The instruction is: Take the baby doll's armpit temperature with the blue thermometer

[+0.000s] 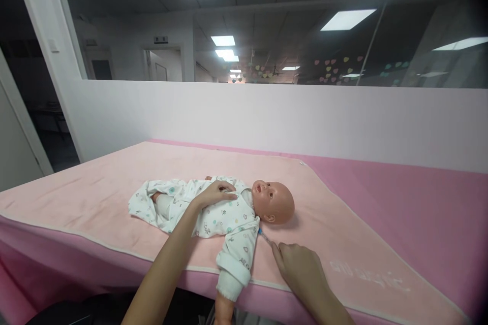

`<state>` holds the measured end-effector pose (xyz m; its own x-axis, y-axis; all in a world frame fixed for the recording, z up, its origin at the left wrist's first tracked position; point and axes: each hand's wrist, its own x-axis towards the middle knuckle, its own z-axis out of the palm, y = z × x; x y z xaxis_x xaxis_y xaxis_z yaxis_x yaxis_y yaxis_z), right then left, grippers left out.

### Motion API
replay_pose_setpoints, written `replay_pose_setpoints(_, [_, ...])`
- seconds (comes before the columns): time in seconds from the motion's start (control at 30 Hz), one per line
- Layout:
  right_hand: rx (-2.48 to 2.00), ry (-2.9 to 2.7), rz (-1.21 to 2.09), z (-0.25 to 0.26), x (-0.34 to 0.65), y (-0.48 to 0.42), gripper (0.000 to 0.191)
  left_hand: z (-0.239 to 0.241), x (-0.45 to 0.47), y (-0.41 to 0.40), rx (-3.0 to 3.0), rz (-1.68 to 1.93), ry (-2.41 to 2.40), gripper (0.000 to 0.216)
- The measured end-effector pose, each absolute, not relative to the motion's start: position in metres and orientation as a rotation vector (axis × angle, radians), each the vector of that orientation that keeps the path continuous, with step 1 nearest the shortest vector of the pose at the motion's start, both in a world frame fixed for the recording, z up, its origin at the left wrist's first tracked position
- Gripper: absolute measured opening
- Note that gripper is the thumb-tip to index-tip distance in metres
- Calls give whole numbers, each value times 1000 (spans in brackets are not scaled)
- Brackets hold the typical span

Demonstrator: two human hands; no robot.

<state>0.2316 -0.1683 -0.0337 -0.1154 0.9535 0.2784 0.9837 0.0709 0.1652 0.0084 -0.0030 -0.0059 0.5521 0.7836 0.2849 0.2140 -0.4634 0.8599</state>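
Observation:
A baby doll (276, 203) in a white patterned outfit (224, 216) lies on its back, head to the right. Its near arm (224, 307) hangs over the table's front edge. My left hand (217, 194) rests on the doll's chest, thumb and fingers apart and slightly curved, holding nothing that I can see. Just below the doll's head, my right hand (301, 266) is closed on a thin clear stick with a blue end (266, 236). The blue end is at the doll's near shoulder, by the sleeve; whether it touches the cloth is too small to tell.
A peach blanket (114, 177) with pale edging covers much of the table, over a pink cloth (430, 213). Behind the table stands a low white wall (267, 119) with glass above. A doorway (49, 132) is at the far left.

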Motion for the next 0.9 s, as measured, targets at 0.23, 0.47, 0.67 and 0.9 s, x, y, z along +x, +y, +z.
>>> replay_pose_setpoints(0.23, [-2055,-2233,-430,-26,233,-151,43,-6,7,-5,1902,991,781,26])
replay_pose_setpoints(0.47, [-2094,-2229,-432,-30,230,-154,43,-5,11,-8,1954,948,804,26])
replay_pose_setpoints(0.67, [-2102,-2266,-347,-21,227,-155,39,-3,9,-10,1955,913,783,20])
replay_pose_setpoints(0.9, [-1729,-2207,-265,16,192,-129,35,-4,7,-9,1903,902,777,28])
